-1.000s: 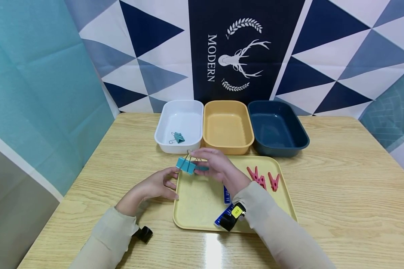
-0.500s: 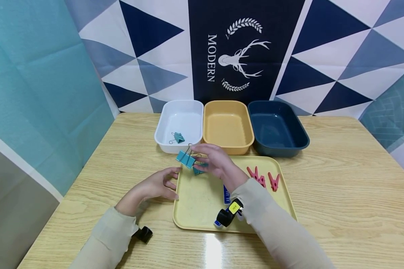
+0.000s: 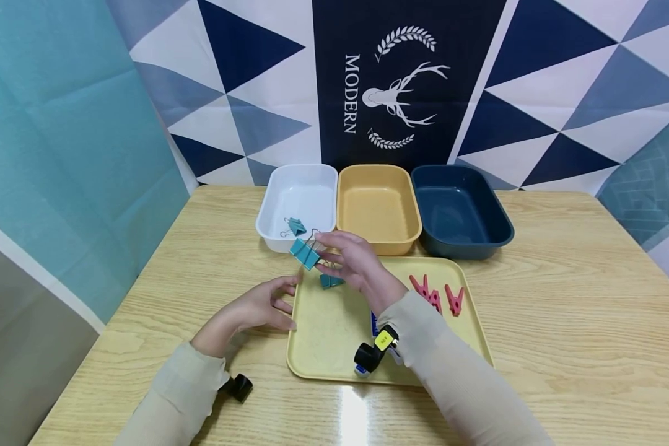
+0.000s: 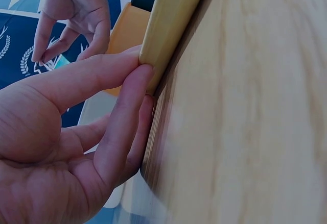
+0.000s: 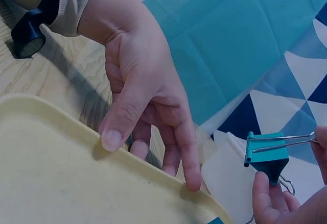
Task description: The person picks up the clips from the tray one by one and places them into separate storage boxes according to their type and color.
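The right hand [image 3: 350, 263] pinched a teal binder clip [image 3: 305, 254] by its wire handles, hanging just short of the white bin [image 3: 300, 186]. The left hand [image 3: 256, 308] steadied the yellow tray [image 3: 334, 328], its fingers [image 4: 127, 101] pressed against the rim. Best carried fully over the bin's near wall before letting go.

beige sleeves [image 3: 457, 384], black wrist cameras [image 3: 368, 357].

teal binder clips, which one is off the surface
The teal binder clip pinched by its wire handles in the right hand; one clip lies in the white bin, another on the yellow tray.
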`<state>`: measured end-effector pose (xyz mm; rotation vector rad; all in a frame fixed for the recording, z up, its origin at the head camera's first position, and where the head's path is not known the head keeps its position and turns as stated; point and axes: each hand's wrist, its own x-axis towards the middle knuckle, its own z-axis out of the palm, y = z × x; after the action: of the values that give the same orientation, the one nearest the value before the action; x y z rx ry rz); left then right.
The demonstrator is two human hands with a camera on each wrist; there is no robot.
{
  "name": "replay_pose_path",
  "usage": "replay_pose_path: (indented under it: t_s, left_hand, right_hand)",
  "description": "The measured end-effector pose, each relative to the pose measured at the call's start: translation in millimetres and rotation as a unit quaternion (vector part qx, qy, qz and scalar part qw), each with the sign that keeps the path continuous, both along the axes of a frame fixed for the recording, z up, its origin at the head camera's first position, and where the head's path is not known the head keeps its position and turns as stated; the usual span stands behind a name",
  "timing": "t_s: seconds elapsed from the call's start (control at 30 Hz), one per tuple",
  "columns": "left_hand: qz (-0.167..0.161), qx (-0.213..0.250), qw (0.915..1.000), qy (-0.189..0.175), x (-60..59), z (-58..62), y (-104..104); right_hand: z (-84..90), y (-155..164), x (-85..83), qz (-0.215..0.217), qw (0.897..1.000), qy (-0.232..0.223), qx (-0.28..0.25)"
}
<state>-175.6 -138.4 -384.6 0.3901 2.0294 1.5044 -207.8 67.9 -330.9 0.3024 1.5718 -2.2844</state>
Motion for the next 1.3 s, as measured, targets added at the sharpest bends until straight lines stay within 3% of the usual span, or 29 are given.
replay_pose_path:
  t_s: [0.33, 0.93, 1.3]
  left_hand:
    - [-0.004, -0.005, 1.0, 0.001, -0.8, -0.4, -1.5]
    - [-0.008, -0.006, 0.9999, 0.01, -0.9, -2.0, -1.9]
    - [-0.007, -0.01, 0.9999, 0.006, -1.4, -1.8, -1.6]
  right_hand:
    - [3.6, -5.8, -3.6, -0.035, 0.999, -0.005, -0.011]
    - [7.8, -13.0, -13.3, -0.071, 0.997, 0.026, -0.013]
    - [9.2, -17.3, -22.5, -0.11, 0.994, 0.005, -0.02]
